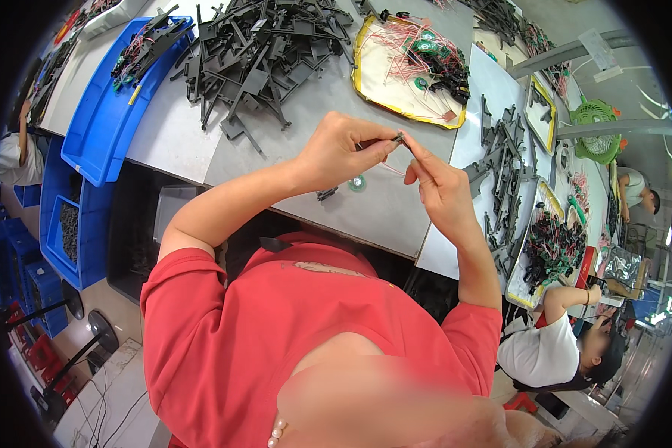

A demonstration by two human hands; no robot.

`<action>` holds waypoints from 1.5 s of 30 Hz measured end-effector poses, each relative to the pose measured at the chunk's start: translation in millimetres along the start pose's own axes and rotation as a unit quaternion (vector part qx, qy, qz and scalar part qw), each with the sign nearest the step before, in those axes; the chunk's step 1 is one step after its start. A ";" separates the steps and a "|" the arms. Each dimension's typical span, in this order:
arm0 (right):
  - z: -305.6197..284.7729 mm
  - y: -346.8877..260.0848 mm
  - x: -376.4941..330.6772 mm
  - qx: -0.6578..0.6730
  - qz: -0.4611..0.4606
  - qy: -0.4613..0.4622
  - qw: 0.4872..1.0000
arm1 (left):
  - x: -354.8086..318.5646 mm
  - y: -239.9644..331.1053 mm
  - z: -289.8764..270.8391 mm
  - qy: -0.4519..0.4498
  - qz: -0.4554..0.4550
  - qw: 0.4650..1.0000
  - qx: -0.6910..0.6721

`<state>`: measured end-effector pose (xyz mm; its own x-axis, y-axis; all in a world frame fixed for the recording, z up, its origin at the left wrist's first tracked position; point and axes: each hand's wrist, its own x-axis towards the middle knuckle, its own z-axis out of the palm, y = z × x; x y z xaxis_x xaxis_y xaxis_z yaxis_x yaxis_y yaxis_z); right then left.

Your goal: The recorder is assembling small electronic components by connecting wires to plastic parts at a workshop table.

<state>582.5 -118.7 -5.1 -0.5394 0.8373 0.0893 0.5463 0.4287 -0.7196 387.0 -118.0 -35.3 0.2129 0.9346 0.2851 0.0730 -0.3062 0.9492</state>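
Above the grey tabletop, my left hand (341, 151) pinches a small dark part (399, 138) between thumb and fingertips. My right hand (442, 187) meets it from the other side, its index fingertip on the part and its other fingers curled. The part is too small and too covered by fingers to name. Thin pinkish wires (390, 169) run below the hands. On the table under my left hand lies a green round disc (357, 183) with a pale centre. A small black piece (326, 194) rests beside it, nearer to me.
A large heap of dark grey plastic parts (257, 63) lies beyond my left hand. Behind my hands is a yellow-edged tray (373, 78) of wired green discs. Blue bins (101, 119) stand left. More grey parts (500, 164) lie right, near a seated co-worker (549, 347).
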 end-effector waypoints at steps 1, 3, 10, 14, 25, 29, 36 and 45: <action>0.4 1.9 0.7 -0.019 -0.026 0.012 0.999 | 0.9 -0.3 1.1 0.005 0.000 1.000 -0.001; -1.3 2.8 1.6 -0.006 -0.003 -0.008 1.000 | 0.9 -5.8 1.3 -0.003 0.014 0.999 0.032; 5.9 11.8 7.1 0.303 0.097 0.027 0.948 | 8.4 12.5 7.6 -0.074 -0.046 0.996 0.011; 5.9 12.2 16.3 0.347 0.106 0.062 0.930 | 6.1 4.9 10.4 -0.077 -0.067 0.993 -0.057; 2.8 0.1 34.1 0.335 0.054 0.104 0.935 | 1.4 5.2 3.7 -0.069 -0.180 0.915 -0.354; 0.8 1.9 41.3 0.333 0.048 0.140 0.931 | -2.7 -4.0 2.2 -0.067 -0.156 0.932 -0.319; 16.2 5.5 31.9 0.443 0.124 0.112 0.881 | -1.3 -2.2 -8.8 -0.104 -0.213 0.895 -0.379; 14.4 11.4 18.2 0.432 0.144 0.049 0.889 | 2.9 -5.8 -8.1 -0.126 -0.250 0.882 -0.379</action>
<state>569.7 -103.4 -21.6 -0.3760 0.9135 -0.1552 -0.0661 -0.1935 -0.9789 379.2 -112.0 -39.0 0.5554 0.8194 -0.1420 -0.4337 0.4311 0.7912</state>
